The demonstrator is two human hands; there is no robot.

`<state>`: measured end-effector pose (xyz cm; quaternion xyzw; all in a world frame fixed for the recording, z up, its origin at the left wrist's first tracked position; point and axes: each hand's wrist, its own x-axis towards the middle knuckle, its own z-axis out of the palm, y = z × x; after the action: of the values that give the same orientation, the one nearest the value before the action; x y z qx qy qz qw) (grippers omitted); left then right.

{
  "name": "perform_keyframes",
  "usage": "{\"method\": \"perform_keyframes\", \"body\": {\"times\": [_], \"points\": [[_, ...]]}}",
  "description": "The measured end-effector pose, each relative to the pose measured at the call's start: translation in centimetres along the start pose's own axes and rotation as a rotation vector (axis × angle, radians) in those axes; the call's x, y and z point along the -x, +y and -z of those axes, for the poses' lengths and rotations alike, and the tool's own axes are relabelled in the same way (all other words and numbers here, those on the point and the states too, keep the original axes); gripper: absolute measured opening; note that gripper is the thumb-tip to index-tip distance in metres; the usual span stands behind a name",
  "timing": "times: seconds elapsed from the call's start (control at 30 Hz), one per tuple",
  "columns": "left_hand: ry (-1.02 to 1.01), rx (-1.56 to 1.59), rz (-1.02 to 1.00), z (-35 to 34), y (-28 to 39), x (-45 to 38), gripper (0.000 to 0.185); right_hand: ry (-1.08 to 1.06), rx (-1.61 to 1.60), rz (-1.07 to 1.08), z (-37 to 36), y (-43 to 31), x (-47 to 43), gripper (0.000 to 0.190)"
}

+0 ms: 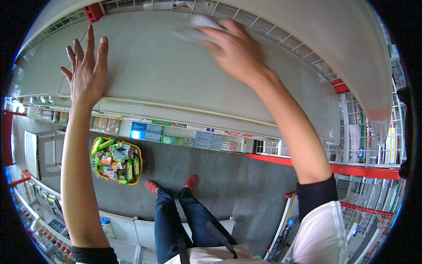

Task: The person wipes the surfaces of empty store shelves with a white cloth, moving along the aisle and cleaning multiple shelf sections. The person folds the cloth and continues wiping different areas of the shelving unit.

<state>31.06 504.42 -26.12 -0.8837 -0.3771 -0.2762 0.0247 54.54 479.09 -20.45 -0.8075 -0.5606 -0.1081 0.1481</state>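
A wide, pale shelf board (158,59) spans the upper part of the view, with a white wire grid along its back edge. My left hand (86,67) reaches over its left part, palm down, fingers spread and holding nothing. Whether it rests on the board I cannot tell. Towards the back of the board, right of centre, my right hand (234,49) grips a whitish cloth (201,29), both blurred by motion. The cloth's far part lies low over the board.
A yellow-rimmed basket (141,161) full of small packaged goods stands on the floor near my feet. Toothpaste boxes (207,141) line a lower shelf. A white stool (38,155) stands at left. Another shelf (329,29) overhangs the upper right. Red-edged racks (366,172) stand at right.
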Motion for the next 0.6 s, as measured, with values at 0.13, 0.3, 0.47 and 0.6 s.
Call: {"method": "perform_keyframes", "body": {"times": [0.13,0.3,0.47,0.6], "points": [[0.001,-0.054,-0.012,-0.5,-0.6,-0.2,0.070,0.059,0.213,0.012,-2.4,-2.4,-5.6,0.034],[-0.002,-0.066,0.016,-1.0,-1.3,-0.2,0.069,-0.071,0.120,-0.128,0.1,3.2,-3.3,0.040],[-0.018,-0.074,0.019,-1.7,-2.2,-0.5,0.070,0.030,0.270,-0.281,3.9,11.1,4.4,0.047],[-0.012,-0.257,-0.063,-2.6,-3.6,-0.7,0.063,0.050,0.404,-0.398,6.1,16.5,9.3,0.051]]}}
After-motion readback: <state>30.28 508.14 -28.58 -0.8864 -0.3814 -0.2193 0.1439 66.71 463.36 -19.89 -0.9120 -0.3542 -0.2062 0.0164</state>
